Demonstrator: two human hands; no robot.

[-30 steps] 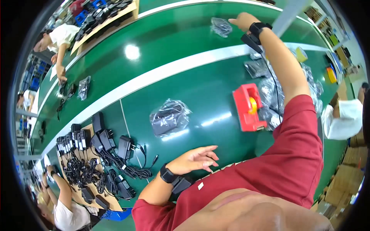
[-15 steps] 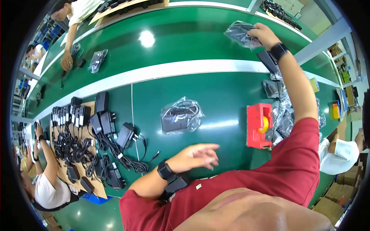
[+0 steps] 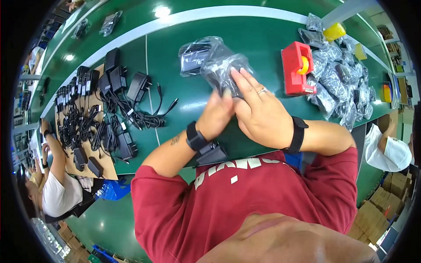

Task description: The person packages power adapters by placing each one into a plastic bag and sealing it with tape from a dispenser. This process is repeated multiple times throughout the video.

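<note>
bag point(image 3: 226, 70): thin clear plastic, crinkled, glossy
tabletop point(image 3: 258, 30): smooth green surface, shiny, reflecting lamps
dispenser point(image 3: 294, 70): red hard plastic, slight sheen
adapters point(image 3: 115, 74): black matt plastic
cables point(image 3: 79, 122): black, matt
board point(image 3: 107, 168): brown cardboard, dull
shirt point(image 3: 245, 197): red cloth, matt

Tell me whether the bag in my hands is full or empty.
Full: a dark bulky item shows through the clear plastic bag, which the left hand and right hand hold over the green table.
</note>
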